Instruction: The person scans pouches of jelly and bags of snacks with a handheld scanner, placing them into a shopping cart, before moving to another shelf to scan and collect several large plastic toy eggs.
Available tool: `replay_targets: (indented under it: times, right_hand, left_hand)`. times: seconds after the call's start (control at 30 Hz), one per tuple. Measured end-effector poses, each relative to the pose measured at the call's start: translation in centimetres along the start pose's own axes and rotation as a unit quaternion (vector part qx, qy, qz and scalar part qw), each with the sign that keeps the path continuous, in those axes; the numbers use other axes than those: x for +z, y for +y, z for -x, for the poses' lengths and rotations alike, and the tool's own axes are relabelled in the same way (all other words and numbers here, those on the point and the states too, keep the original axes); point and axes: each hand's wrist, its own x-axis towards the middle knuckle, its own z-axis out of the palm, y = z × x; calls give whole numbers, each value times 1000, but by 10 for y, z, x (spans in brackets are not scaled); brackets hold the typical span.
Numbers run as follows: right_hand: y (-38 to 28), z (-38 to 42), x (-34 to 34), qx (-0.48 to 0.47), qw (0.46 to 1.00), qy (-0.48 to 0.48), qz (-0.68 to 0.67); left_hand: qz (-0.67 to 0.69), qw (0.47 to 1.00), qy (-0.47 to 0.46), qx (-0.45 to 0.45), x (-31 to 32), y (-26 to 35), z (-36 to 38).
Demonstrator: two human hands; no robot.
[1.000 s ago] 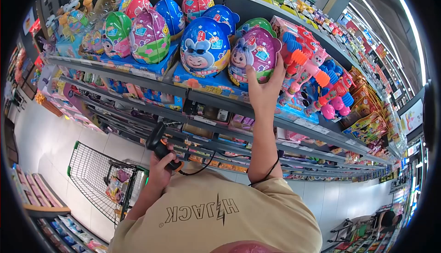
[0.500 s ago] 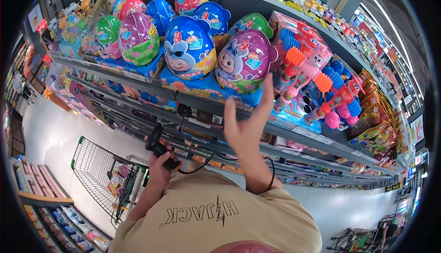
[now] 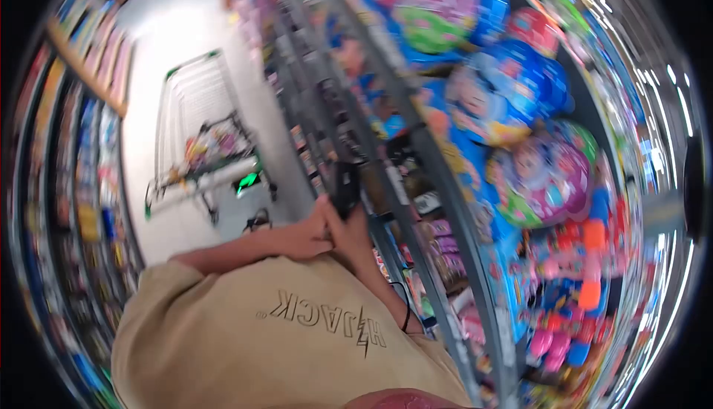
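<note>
Both of my hands meet in front of my chest around a black handheld barcode scanner [image 3: 345, 186]. My left hand [image 3: 318, 229] comes in from the left, its fingers closed at the scanner's lower end and against the other hand. My right hand [image 3: 350, 229] is wrapped round the same lower part, below the scanner's head. Motion blur smears the fingers, and the scanner's grip is mostly hidden between the hands. A dark cord or band [image 3: 407, 305] loops by my right wrist.
Right of my hands runs a shelf unit [image 3: 438, 179] with a purple egg-shaped toy pack [image 3: 549, 175], a blue one [image 3: 497, 93] and hammer-like toys [image 3: 587, 260]. A wire shopping cart [image 3: 197, 123] with colourful packs stands in the aisle. Another shelf [image 3: 74, 208] lines the left side.
My view has swung left, so the toy shelf now lies on the right. My right hand has left the purple egg pack and joined my left hand at the scanner.
</note>
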Motion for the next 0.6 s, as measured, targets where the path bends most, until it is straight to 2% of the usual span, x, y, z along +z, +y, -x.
replay_targets:
  times: [0.03, 0.1, 0.2, 0.3, 0.37, 0.43, 0.5, 0.6]
  right_hand:
    - [-1, -2, 6, 15, 1000, -19, -20]
    - [-8, -7, 20, 46, 996, -44, -55]
    - [-15, -14, 44, 127, 979, -110, -119]
    - [15, -32, 56, 127, 976, -166, 64]
    - [38, -46, 72, 63, 973, -181, 126]
    - [55, -59, 91, -6, 969, -187, 161]
    - [59, -73, 115, 7, 963, -195, 184]
    - [80, -108, 157, 19, 960, -187, 205]
  left_hand:
    - [-68, 992, 90, 51, -2, 8, 0]
    - [-117, 986, 116, 32, -15, 13, 12]
    - [-186, 961, 196, -63, -47, 23, 44]
    - [-227, 914, 288, -171, -75, 10, 87]
    - [-247, 863, 370, -237, -85, -48, 129]
    - [-245, 804, 451, -300, -107, -77, 175]
    - [-336, 737, 498, -311, -133, -120, 234]
    - [-358, 649, 545, -393, -179, -156, 316]
